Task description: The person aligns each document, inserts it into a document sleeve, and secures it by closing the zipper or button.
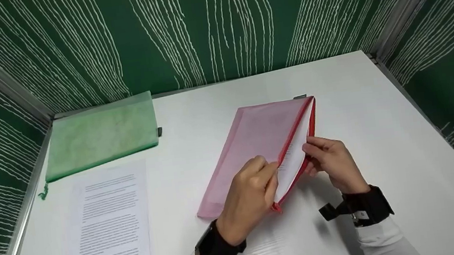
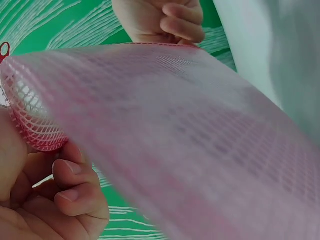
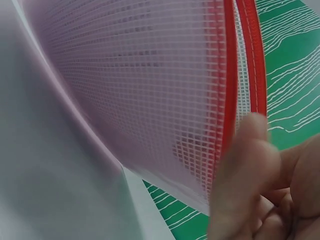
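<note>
A pink mesh zipper pouch [image 1: 250, 142] with red zipper edging lies tilted between the hands, its mouth spread apart. White printed paper [image 1: 294, 162] shows inside it. My left hand [image 1: 249, 196] pinches the upper zipper edge near the pouch's lower end, where a red zipper pull [image 1: 277, 207] hangs. With thumb and fingers, my right hand [image 1: 335, 162] grips the opposite edge about midway along. In the left wrist view, the curled left fingers [image 2: 80, 200] hold the red rim. The right wrist view shows the right thumb [image 3: 245, 175] against the red zipper tape [image 3: 229, 90].
A green zipper pouch [image 1: 102, 136] lies at the table's back left corner. In front of it is a printed sheet [image 1: 105, 233]. Green walls with white lines [image 1: 223, 24] enclose the white table [image 1: 382, 125] at the back and sides.
</note>
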`<state>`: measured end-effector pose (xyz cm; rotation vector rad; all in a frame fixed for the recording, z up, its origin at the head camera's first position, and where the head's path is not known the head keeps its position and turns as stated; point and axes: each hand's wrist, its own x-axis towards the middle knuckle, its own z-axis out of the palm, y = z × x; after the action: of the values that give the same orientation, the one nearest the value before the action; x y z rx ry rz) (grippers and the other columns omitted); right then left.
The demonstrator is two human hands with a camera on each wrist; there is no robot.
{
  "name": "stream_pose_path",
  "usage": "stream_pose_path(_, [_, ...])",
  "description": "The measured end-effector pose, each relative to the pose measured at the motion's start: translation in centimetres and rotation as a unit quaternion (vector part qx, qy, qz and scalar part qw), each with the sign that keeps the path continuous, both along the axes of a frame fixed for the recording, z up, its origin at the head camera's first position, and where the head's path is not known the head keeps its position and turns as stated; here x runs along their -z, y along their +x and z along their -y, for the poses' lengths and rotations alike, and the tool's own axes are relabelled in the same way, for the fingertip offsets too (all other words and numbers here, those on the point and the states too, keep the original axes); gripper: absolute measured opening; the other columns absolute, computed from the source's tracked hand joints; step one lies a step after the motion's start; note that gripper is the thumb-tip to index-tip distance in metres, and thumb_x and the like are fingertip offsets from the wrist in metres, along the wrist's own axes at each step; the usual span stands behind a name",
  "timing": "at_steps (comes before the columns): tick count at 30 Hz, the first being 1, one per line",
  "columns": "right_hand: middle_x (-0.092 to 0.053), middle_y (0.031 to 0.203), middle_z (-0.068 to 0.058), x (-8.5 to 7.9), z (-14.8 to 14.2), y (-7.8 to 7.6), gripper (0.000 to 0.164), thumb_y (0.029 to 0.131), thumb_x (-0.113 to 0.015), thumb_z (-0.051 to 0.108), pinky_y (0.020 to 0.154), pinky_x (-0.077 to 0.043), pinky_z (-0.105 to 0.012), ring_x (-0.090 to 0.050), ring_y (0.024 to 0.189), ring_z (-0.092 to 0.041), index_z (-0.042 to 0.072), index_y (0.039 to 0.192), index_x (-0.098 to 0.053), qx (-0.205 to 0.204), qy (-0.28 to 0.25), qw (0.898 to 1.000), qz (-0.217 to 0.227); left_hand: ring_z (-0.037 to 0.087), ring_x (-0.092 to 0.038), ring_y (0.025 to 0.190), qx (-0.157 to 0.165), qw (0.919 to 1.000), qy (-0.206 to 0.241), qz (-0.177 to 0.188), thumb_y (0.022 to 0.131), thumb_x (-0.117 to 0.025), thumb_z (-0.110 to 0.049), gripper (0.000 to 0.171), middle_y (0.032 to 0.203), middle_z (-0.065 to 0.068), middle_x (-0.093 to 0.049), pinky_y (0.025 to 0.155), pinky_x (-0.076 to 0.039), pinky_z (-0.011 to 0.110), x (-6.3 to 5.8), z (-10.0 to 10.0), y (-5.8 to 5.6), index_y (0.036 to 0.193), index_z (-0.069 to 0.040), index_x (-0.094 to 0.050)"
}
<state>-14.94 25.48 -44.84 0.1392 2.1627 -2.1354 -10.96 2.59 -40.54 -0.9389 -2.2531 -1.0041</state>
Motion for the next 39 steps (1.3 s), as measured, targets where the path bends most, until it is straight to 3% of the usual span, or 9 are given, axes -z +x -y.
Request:
stream_pose_path(6, [-0.068, 0.087, 0.004, 0.2, 0.4, -0.3, 0.044, 0.095, -0.063, 0.011, 0.065, -0.055, -0.023, -0.064, 0.076, -0.005, -0.013, 0.13, -0.052, 0.015, 0.023, 1.0, 0.002, 0.007, -0.045, 0.067, 0.016, 0.9999, 0.0, 0.0, 0.093, -0.057, -0.002, 0.017, 0.072, 0.0, -0.047, 0.059, -0.036, 0.013, 0.0, 0.0, 0.0, 0.1, 0.0, -0.073])
stream_pose_path(12, [-0.07, 0.085, 0.002, 0.1, 0.7, -0.2, 0.04, 0.093, -0.065, 0.008, 0.065, -0.056, -0.025, -0.067, 0.073, -0.008, -0.014, 0.125, -0.055, 0.035, 0.01, 0.999, -0.001, 0.007, -0.046, 0.067, 0.017, 0.9998, -0.009, -0.005, 0.092, -0.058, -0.002, 0.017, 0.073, 0.001, -0.048, 0.059, -0.037, 0.013, 0.1, 0.0, 0.0, 0.1, 0.0, -0.073])
stream_pose_path(19, [-0.069, 0.082, 0.001, -0.3, 1.3, 0.2, 0.04, 0.092, -0.065, 0.006, 0.066, -0.057, -0.026, -0.068, 0.068, -0.01, -0.014, 0.125, -0.055, 0.068, -0.028, 0.997, -0.003, 0.007, -0.045, 0.065, 0.015, 0.9997, -0.012, 0.018, 0.093, -0.059, -0.005, 0.017, 0.073, 0.001, -0.049, 0.059, -0.035, 0.011, 0.0, 0.1, 0.0, 0.101, 0.001, -0.073])
stream_pose_path(23, [-0.069, 0.082, -0.001, -0.4, 1.6, 0.2, 0.039, 0.092, -0.064, 0.005, 0.066, -0.057, -0.025, -0.067, 0.069, -0.01, -0.013, 0.125, -0.056, 0.104, -0.051, 0.993, -0.003, 0.007, -0.047, 0.066, 0.043, 0.9979, -0.017, 0.046, 0.094, -0.06, -0.009, 0.018, 0.076, 0.001, -0.051, 0.061, -0.036, 0.009, -0.3, 0.5, 0.1, 0.104, -0.001, -0.073])
stream_pose_path(26, [-0.07, 0.079, -0.003, -0.4, 1.7, 0.2, 0.035, 0.092, -0.063, 0.003, 0.064, -0.056, -0.024, -0.067, 0.068, -0.01, -0.012, 0.123, -0.057, 0.135, -0.073, 0.988, -0.002, 0.007, -0.048, 0.068, 0.09, 0.9935, -0.024, 0.066, 0.097, -0.06, -0.019, 0.022, 0.078, 0.003, -0.052, 0.063, -0.037, 0.01, -0.6, 0.9, 0.1, 0.104, -0.002, -0.073])
stream_pose_path(29, [-0.069, 0.075, -0.003, -0.4, 1.9, 0.1, 0.031, 0.092, -0.058, -0.001, 0.061, -0.055, -0.023, -0.066, 0.065, -0.01, -0.013, 0.12, -0.058, 0.163, -0.093, 0.982, -0.002, 0.006, -0.046, 0.07, 0.138, 0.986, -0.052, 0.078, 0.092, -0.065, -0.036, 0.036, 0.08, 0.003, -0.052, 0.064, -0.036, 0.012, -0.8, 1.6, -0.1, 0.108, -0.004, -0.071])
stream_pose_path(32, [-0.068, 0.077, -0.003, -0.4, 1.9, 0.1, 0.03, 0.093, -0.055, -0.003, 0.061, -0.055, -0.023, -0.066, 0.065, -0.01, -0.014, 0.121, -0.057, 0.187, -0.111, 0.976, -0.003, 0.006, -0.044, 0.076, 0.163, 0.977, -0.105, 0.089, 0.075, -0.076, -0.05, 0.059, 0.085, 0.001, -0.051, 0.067, -0.036, 0.013, -1.0, 2.1, -0.3, 0.115, -0.006, -0.069])
stream_pose_path(35, [-0.068, 0.081, -0.004, -0.5, 1.9, 0.1, 0.03, 0.094, -0.053, -0.003, 0.061, -0.056, -0.023, -0.065, 0.063, -0.011, -0.014, 0.122, -0.055, 0.21, -0.143, 0.967, -0.002, 0.008, -0.042, 0.082, 0.154, 0.9707, -0.169, 0.076, 0.063, -0.083, -0.052, 0.074, 0.09, 0.0, -0.047, 0.069, -0.035, 0.015, -1.2, 2.3, -0.2, 0.119, -0.007, -0.065])
stream_pose_path(39, [-0.066, 0.084, -0.006, -0.5, 1.9, 0.1, 0.03, 0.096, -0.051, -0.002, 0.062, -0.056, -0.025, -0.065, 0.063, -0.013, -0.015, 0.123, -0.053, 0.228, -0.179, 0.957, -0.005, 0.01, -0.044, 0.087, 0.124, 0.9702, -0.207, 0.025, 0.07, -0.086, -0.037, 0.06, 0.093, -0.001, -0.047, 0.072, -0.037, 0.017, -1.2, 2.2, -0.1, 0.118, -0.009, -0.063])
